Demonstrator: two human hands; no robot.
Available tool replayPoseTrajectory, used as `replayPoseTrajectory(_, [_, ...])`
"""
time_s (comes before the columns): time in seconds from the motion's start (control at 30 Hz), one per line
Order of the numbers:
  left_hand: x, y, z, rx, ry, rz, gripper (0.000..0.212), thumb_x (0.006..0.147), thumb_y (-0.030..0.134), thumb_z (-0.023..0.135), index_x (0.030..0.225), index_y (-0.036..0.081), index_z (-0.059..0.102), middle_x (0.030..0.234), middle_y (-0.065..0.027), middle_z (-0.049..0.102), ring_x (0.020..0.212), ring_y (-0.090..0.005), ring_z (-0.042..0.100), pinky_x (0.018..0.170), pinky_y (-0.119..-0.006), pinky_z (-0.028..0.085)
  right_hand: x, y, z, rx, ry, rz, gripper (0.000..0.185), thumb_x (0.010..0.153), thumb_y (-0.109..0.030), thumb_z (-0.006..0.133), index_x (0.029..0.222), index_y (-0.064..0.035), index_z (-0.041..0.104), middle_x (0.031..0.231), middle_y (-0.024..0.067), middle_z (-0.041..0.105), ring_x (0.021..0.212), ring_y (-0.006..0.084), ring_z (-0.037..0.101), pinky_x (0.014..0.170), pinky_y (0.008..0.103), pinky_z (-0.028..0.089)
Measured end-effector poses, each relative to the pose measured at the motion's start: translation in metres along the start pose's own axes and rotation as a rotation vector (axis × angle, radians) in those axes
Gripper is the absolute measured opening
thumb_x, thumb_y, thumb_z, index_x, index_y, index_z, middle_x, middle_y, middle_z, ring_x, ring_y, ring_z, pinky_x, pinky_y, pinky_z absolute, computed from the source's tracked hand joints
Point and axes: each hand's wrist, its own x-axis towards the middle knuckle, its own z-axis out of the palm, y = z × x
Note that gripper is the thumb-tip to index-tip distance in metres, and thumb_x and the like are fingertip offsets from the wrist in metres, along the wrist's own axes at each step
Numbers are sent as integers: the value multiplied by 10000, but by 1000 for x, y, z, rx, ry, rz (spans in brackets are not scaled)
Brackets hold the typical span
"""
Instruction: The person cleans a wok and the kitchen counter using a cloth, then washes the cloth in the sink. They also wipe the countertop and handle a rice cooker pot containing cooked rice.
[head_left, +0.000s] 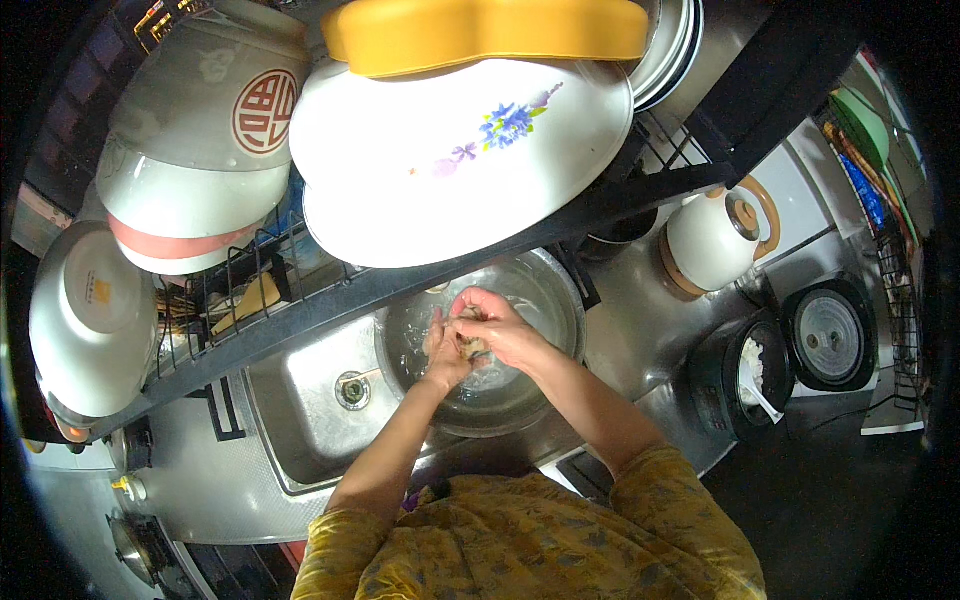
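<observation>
Both of my hands meet over a round metal basin (559, 300) of water at the sink. My left hand (448, 356) is cupped around a small pale, brownish piece of food (472, 346), whose kind I cannot make out. From the right, my right hand (499, 326) bends its fingers onto the same piece. Fingers cover most of it. Water (416, 330) shows around my hands, with bright reflections on it. The basin partly overlaps the stainless steel sink (307, 420), whose drain (352, 390) lies to the left of my hands.
A black dish rack (420, 289) crosses above the sink, bearing white bowls (195, 202), a large flowered dish (450, 172) and a yellow tray (487, 37). To the right stand a white kettle (712, 240) and an open rice cooker (709, 375) with rice and a white paddle (761, 394).
</observation>
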Motion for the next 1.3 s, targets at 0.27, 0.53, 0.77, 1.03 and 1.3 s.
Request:
replayPoseTrajectory(0.27, [-8, 71, -51, -1094, -26, -43, 402, 623, -156, 443, 971, 28, 528, 954, -50, 590, 842, -148, 572, 716, -254, 472, -19, -10, -61, 267, 489, -70, 161, 802, -170, 556, 929, -80, 517, 894, 50, 562, 809, 189, 528, 779, 347, 395])
replayPoseTrajectory(0.53, [-18, 84, -35, -1538, 84, -108, 488, 590, -159, 409, 1034, 26, 492, 952, -87, 555, 893, -204, 549, 782, -293, 457, -3, 88, -16, 711, 337, 161, 296, 891, -238, 451, 1150, -100, 483, 1048, 32, 566, 954, 147, 525, 830, 332, 415])
replayPoseTrajectory(0.77, [-35, 40, -44, -1754, -198, -863, 678, 716, 315, 568, 1216, -67, 315, 1198, -229, 429, 1133, -351, 408, 956, -511, 320, -5, 42, 10, 234, 455, -50, 241, 867, -96, 468, 1104, -52, 469, 1027, 83, 560, 900, 194, 560, 766, 301, 462])
replayPoseTrajectory(1.03, [-34, 46, -35, -1767, -162, -628, 405, 795, 319, 606, 1050, 23, 497, 1063, -163, 536, 1009, -277, 523, 833, -496, 458, -26, 53, 15, -794, 153, -239, 120, 748, -102, 553, 842, -36, 588, 961, 101, 540, 912, 208, 509, 745, 341, 396])
replayPoseTrajectory(1.3, [-45, 76, -34, -2203, -202, -604, 458, 601, -80, 612, 1022, -17, 442, 946, -144, 509, 608, -165, 540, 652, -323, 523, -8, 99, -27, 796, -176, 50, 655, 799, -522, 470, 1311, -152, 298, 1256, 208, 406, 1169, 335, 391, 946, 484, 345])
